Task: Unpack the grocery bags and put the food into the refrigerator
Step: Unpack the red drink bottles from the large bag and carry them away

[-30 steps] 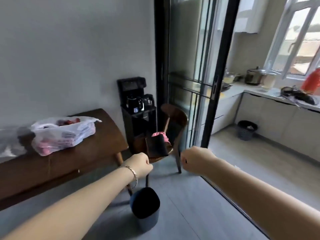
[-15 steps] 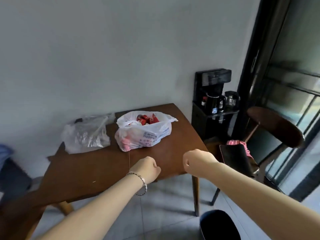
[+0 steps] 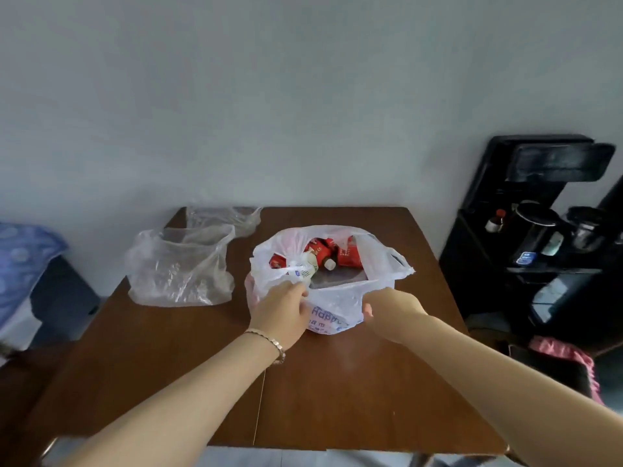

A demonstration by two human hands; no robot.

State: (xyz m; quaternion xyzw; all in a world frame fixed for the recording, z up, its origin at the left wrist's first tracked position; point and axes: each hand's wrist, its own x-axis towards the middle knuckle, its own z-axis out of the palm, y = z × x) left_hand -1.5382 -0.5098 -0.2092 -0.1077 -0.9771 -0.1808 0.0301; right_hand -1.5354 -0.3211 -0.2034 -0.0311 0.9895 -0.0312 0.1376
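A white plastic grocery bag with blue print stands open on the brown wooden table. Inside it lie red packets and a bottle with a white cap. My left hand grips the bag's near left rim. My right hand holds the near right rim, its fingers curled into the plastic. Both hands pull the mouth of the bag apart. The refrigerator is out of view.
Two clear plastic bags lie on the table's far left. A black drinks stand with kettles is at the right, next to a chair with pink cloth. A blue-covered object sits at the left.
The view swung from the kitchen doorway to the table. Both hands, fists held in the air before, reached forward and took hold of the white bag's rim.
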